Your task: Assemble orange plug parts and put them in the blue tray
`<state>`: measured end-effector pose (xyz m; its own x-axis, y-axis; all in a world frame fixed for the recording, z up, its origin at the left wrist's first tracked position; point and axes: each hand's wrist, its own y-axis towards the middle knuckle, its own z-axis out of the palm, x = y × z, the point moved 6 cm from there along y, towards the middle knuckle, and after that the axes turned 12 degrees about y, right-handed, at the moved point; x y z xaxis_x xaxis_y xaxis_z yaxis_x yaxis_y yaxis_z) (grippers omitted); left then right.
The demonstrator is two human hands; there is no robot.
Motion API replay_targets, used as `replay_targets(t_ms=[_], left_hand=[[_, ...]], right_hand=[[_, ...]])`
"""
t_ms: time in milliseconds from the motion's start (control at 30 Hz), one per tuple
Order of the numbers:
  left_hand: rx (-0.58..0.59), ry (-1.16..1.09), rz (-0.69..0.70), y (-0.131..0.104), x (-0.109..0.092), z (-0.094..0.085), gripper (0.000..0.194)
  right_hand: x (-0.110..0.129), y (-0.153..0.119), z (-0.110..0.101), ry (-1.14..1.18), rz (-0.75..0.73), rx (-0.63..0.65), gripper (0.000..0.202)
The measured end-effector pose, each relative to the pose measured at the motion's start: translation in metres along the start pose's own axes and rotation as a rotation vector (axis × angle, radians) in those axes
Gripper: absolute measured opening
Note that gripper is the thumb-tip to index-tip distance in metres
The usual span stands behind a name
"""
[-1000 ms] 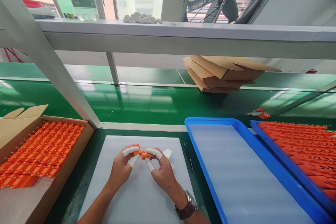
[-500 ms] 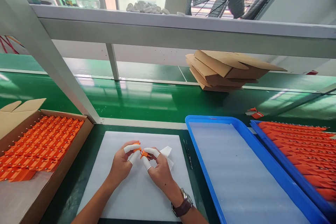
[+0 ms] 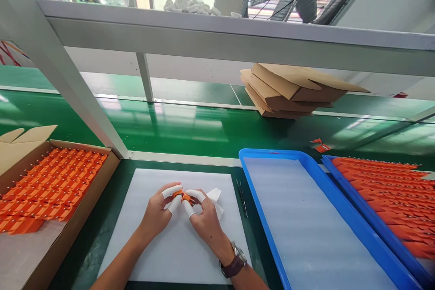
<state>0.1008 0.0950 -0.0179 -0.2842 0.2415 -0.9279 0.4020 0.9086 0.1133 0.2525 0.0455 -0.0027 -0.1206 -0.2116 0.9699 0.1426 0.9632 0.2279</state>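
Both hands are raised over a white mat (image 3: 163,244), white covers on their thumbs and index fingers. My left hand (image 3: 158,210) pinches a small orange plastic part (image 3: 177,193) between thumb and index finger. Facing it, my right hand (image 3: 206,217) is closed on another small orange piece (image 3: 186,197), with dark bits showing beside it. The two pieces meet or nearly meet; fingertips hide whether they are joined. A crumpled white piece of paper or cloth (image 3: 217,199) lies behind my right hand.
On the left stands a cardboard box (image 3: 98,176) with rows of orange parts (image 3: 57,181). A blue tray (image 3: 268,222) lies right, beside another tray of orange parts (image 3: 380,199). Between mat and tray lies a thin dark tool (image 3: 242,198). Folded cardboard (image 3: 288,90) sits behind.
The two orange pieces are closer together than before, and the fingertips have shifted slightly. The view has moved a little; the surroundings look the same.
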Motion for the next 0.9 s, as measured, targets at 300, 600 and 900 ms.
replay_targets(t_ms=[300,600,900], left_hand=[[0.127,0.026,-0.059,-0.001,0.013,-0.002,0.045],[0.049,0.369,0.160,0.000,0.001,-0.007,0.035],[0.038,0.391,0.249,0.000,-0.006,-0.004,0.026]], right_hand=[[-0.006,0.002,-0.009,-0.080,0.052,0.019,0.024],[0.003,0.005,-0.010,-0.135,0.056,0.122,0.022],[0.007,0.002,-0.006,-0.140,0.076,0.192,0.024]])
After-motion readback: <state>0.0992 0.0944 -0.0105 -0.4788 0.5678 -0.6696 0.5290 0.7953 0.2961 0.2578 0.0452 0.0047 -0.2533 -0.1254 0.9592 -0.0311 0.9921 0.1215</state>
